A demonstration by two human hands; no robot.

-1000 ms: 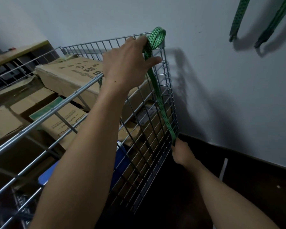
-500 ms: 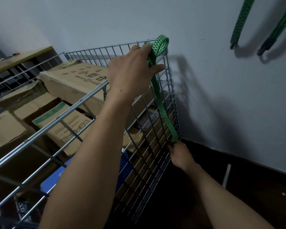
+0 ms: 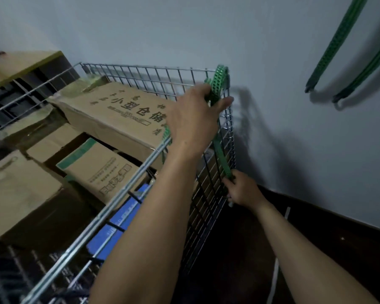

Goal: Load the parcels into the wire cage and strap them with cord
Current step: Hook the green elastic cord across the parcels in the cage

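At cage (image 3: 154,73) corner, 2 hands (image 3: 193,119) gripping 1 green cord (image 3: 221,150)

Pale grey wall (image 3: 272,51), dimly lit; dark floor (image 3: 327,249) below; two green straps (image 3: 329,49) hanging upper right; wooden shelf (image 3: 20,66) far left.

Head cam looks down, close over wire cage (image 3: 154,77) corner (wall behind).

Your left hand (image 3: 192,119) reaches forward and up on an extended arm, fingers (image 3: 223,104) pinched together. Your right hand (image 3: 242,190) sits lower and farther right, arm stretched out, curled closed with knuckles toward the camera.
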